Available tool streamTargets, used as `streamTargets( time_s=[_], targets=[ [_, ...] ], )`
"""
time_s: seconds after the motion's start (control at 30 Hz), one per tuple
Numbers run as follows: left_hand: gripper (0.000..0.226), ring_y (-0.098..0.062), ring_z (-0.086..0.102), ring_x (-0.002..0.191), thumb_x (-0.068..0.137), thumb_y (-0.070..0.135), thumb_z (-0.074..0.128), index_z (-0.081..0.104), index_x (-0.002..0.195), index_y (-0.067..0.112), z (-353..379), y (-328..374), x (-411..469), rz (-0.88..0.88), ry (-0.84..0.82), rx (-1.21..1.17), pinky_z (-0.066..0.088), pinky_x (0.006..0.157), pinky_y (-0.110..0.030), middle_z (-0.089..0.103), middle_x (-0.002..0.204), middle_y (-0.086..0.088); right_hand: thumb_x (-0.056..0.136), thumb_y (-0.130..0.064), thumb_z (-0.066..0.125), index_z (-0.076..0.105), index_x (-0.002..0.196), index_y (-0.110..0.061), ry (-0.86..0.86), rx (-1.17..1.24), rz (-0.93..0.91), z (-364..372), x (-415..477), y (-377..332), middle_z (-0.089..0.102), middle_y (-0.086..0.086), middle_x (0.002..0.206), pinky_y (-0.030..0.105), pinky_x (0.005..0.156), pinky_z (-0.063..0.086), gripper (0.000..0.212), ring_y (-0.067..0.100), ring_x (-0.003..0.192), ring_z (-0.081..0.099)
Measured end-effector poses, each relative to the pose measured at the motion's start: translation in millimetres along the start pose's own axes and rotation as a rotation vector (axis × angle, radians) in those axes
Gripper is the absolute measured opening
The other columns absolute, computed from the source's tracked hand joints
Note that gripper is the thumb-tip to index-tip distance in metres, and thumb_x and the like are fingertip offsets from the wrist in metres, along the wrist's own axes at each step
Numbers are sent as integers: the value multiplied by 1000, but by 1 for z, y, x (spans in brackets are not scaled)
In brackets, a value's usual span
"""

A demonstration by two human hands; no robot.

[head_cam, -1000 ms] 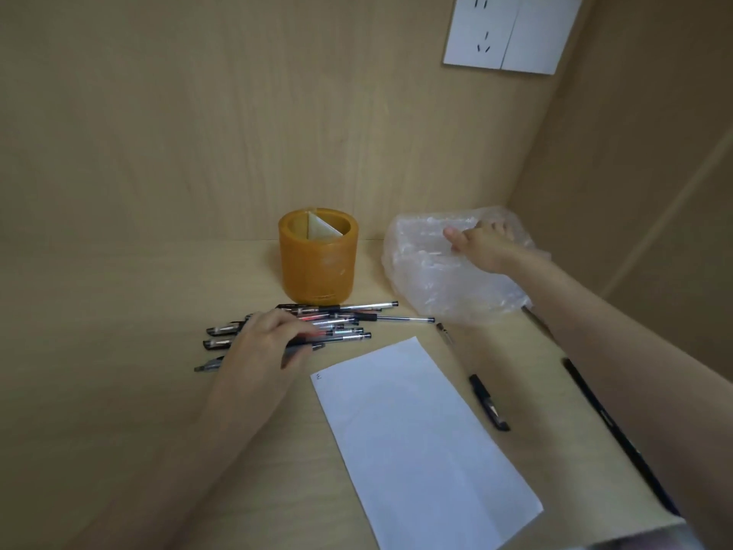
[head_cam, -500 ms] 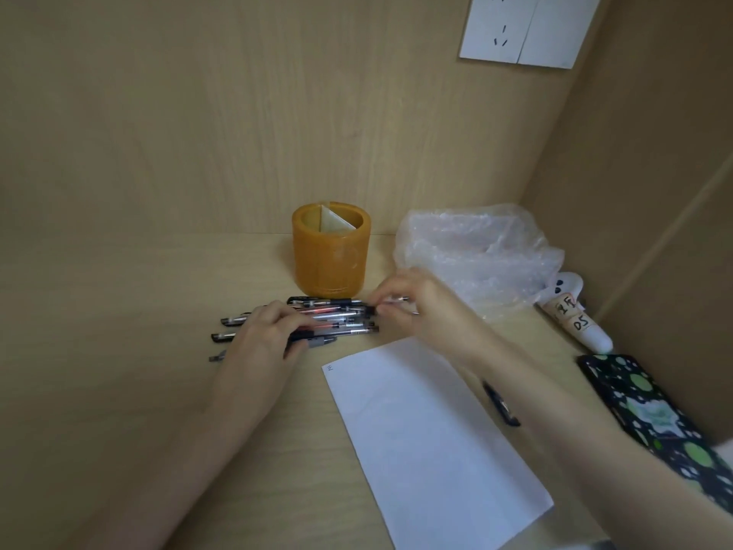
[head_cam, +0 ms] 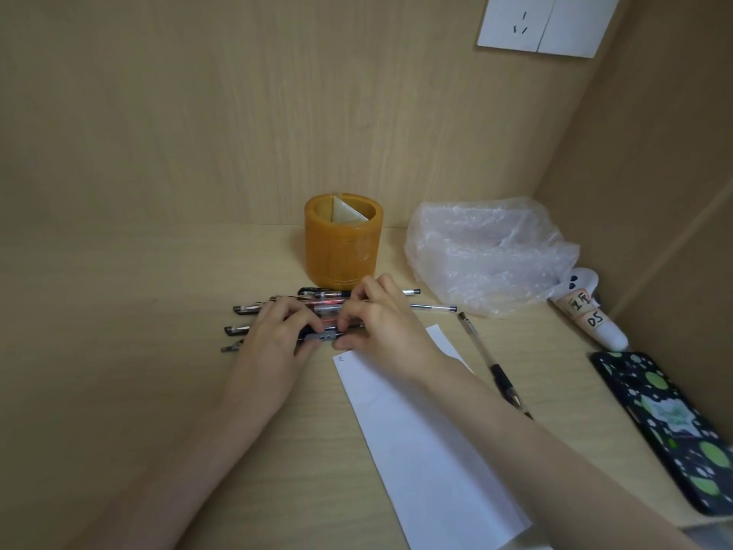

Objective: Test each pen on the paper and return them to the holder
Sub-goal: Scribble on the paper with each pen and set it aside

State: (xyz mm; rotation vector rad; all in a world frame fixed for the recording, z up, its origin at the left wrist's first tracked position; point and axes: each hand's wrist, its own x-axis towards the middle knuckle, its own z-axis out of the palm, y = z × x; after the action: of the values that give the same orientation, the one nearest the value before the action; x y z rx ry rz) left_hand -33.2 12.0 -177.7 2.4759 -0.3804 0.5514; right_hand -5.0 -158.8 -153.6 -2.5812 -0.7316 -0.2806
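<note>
Pens (head_cam: 246, 309) lie in a flat bundle on the desk (head_cam: 119, 311) towards its back edge, side by side and pointing left to right, their capped ends sticking out to the left. The left hand (head_cam: 277, 331) lies over the bundle, its fingers curled onto the dark pen (head_cam: 322, 335) at the near side. The right hand (head_cam: 382, 323) meets it there and pinches the same pen between thumb and fingertips. Just behind both hands stands the orange holder (head_cam: 343, 252), upright and round; inside it shows only a pale dividing wall. The paper (head_cam: 420, 438) runs from beneath the right wrist to the desk's front edge. Beside it lies a loose pen (head_cam: 492, 363), at a slant. Near the back right corner sits a crumpled clear plastic bag (head_cam: 488, 252); what it holds cannot be told. Against the right edge lie a white ghost-faced tube (head_cam: 591, 307) and a green-spotted phone (head_cam: 666, 426).
</note>
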Motion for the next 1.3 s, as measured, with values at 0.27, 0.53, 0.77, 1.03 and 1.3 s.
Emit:
streamTargets(
  time_s=[0.27,0.53,0.77,1.03,1.3],
  targets=[
    [18,-25,52,91,67,5,78,69,82,11,1,-1,-2,32,19,51,34,81,-24,59,93,-6,77,-19,75,68,85,-8,-17,98,-32,7,3,-8,53,2,88,32,90,34,15,21,100,38],
    [31,-19,51,98,89,41,45,67,101,23,-33,6,4,-46,239,30,37,89,-35,62,99,3,86,-17,68,69,82,-14,122,360,159,-25,-9,-10,55,-16,74,12,76,32,5,4,85,41],
    [24,-19,67,93,99,19,38,59,106,10,-52,31,11,-359,336,-992,55,82,-30,70,100,-6,86,-13,69,64,82,-17,24,759,332,-50,-33,-16,56,-8,71,6,60,36,7,-3,61,45],
    [25,-11,69,76,95,18,45,69,90,15,-44,67,17,-349,83,-970,52,64,-16,73,78,0,98,-17,50,49,124,0,-379,1317,385,-50,-27,-43,65,10,86,26,71,53,31,19,64,63],
    [36,6,54,111,88,42,43,57,120,31,-32,57,5,-327,-60,-822,40,95,-15,63,116,16,76,-84,35,40,48,-16,-493,1811,690,-46,-21,-34,26,-3,42,23,42,32,74,12,39,25]
  ],
)
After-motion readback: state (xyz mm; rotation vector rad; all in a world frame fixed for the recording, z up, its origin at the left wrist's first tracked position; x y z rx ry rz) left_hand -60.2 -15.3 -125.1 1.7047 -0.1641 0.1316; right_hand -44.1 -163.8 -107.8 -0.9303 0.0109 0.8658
